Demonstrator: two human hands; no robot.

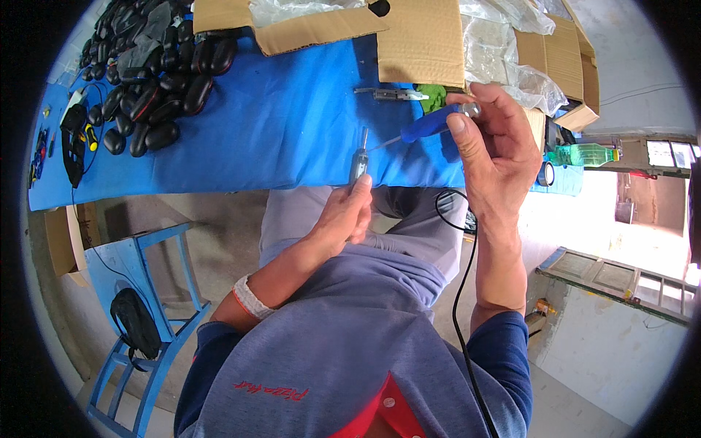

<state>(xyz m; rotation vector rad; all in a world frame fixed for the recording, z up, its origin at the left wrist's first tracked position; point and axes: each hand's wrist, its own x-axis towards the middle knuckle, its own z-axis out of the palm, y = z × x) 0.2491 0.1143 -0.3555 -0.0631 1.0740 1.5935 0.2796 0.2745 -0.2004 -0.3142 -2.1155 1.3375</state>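
Observation:
My left hand (349,213) is closed around a small grey piece with a clear-looking body and a thin metal rod (360,159), held upright at the table's near edge. I cannot make out its exact kind. My right hand (500,142) grips a screwdriver with a blue handle (431,125), its fingers round the handle's butt end. The screwdriver's thin shaft points left, with its tip at or very near the base of the rod. Beyond the hands, a similar-looking grey and metal piece (394,95) lies on the blue cloth beside a green cloth (434,99).
Many black oval cases (164,106) are piled at the far left, near a yellow-and-black screwdriver (91,137). Cardboard boxes (420,47) with clear plastic stand at the back. A green bottle (584,154) and tape roll (545,174) lie right. A blue chair (142,270) stands left.

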